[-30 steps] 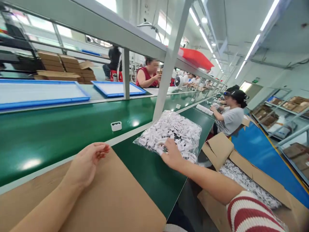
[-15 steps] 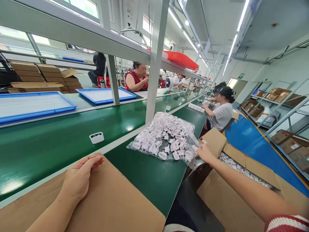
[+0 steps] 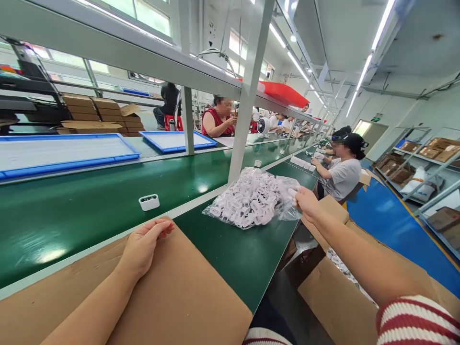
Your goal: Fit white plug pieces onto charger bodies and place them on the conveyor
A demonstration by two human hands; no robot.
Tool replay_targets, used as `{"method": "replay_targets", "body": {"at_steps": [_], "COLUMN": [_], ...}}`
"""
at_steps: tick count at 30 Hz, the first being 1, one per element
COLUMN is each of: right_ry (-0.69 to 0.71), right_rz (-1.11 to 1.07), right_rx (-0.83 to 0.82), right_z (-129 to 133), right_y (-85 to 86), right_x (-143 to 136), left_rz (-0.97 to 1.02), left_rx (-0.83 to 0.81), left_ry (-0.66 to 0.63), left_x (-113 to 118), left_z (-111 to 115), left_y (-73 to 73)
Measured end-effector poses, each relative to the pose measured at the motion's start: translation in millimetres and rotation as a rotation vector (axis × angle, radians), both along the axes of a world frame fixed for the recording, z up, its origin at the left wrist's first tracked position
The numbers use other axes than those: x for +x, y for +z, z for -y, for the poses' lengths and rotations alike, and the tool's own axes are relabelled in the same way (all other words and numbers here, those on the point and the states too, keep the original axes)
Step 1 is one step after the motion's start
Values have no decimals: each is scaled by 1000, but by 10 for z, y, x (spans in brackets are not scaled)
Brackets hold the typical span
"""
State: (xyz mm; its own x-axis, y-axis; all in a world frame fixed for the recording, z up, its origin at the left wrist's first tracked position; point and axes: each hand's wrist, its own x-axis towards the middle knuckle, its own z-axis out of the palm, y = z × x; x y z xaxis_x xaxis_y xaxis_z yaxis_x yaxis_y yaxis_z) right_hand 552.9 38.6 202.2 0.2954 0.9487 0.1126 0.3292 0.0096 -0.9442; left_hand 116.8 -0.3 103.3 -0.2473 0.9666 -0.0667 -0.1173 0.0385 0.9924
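Observation:
A clear plastic bag (image 3: 247,199) full of small white plug-like plastic parts lies on the green work surface. My right hand (image 3: 307,203) is closed on the bag's gathered right end, its fingers pinching the film. At lower left, my left hand (image 3: 147,242) rests at the upper corner of a brown cardboard piece (image 3: 187,287). Its fingers are curled together with the thumb against them; whatever lies between them, if anything, is hidden. A single white oval plastic housing (image 3: 149,202) sits on the green belt beyond my left hand.
To my right, an open carton (image 3: 338,302) holds more white parts. A grey upright post (image 3: 247,105) stands just behind the bag. Blue-rimmed trays (image 3: 132,154) lie across the belt (image 3: 89,206). A co-worker (image 3: 341,167) sits farther along on the right.
My right hand has drawn the bag's end up and together, and the loose parts near it now sit in a tighter heap. The left hand stays at the cardboard corner; the view has shifted.

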Motion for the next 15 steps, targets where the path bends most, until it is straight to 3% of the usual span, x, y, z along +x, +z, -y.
{"method": "replay_targets", "body": {"at_steps": [4,7,9,12,13,15], "right_ry": [-7,19,-55,-258,-278,-176], "right_rz": [70,239,333,479,551,707], "right_rx": [-94,-350,-430,-137,23,291], "right_z": [360,601,703,751,743,695], "right_y": [-241,-397,-426,-361,-329,-289], "right_x": [315,614,731,685,607,369], "left_rz": [9,45,65,68,59,4], "left_rx": [-17,-6,-3,3,14,51], "left_ry": [36,37,52,100,127,195], "left_x": [-6,8,30,71,83,98], "left_z": [-51,-87,-104,-109,-106,-95], "left_y": [-39,-53,-62,-95,-112,-149]}}
